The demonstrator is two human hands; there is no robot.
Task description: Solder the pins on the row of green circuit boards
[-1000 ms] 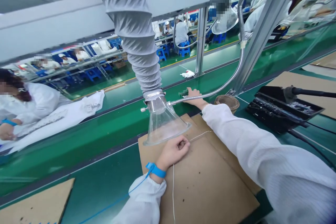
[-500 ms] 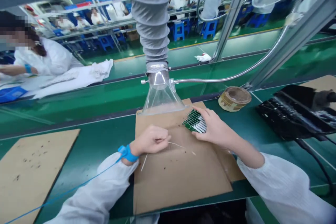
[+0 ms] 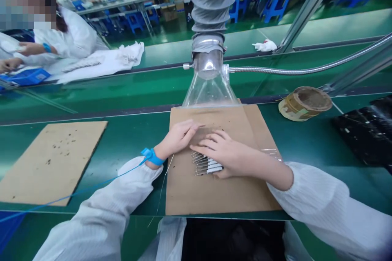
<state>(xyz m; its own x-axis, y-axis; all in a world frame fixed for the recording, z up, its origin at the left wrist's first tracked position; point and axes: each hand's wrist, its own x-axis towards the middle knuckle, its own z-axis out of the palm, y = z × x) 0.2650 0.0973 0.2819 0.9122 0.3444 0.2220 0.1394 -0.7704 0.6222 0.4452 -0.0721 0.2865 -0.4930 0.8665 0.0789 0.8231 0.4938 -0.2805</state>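
head view: right hand [image 3: 228,153], half curled, grips pinned board [image 3: 214,165] over cardboard [image 3: 220,197]; pins [image 3: 200,168] lie sideways, tips toward left hand [image 3: 179,136], its fingers bunched on thin wire [image 3: 165,177].

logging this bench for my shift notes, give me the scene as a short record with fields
left hand: curled over the cardboard sheet; its grip is hidden
right hand: over a row of white parts with metal pins, partly covering it
wire: thin, hanging down near the left wrist
wrist strap: blue, left wrist, with a cord
hood: clear funnel on a grey ribbed hose, at the sheet's far edge
right side: round brown tub
left side: second cardboard sheet, dark specks on it
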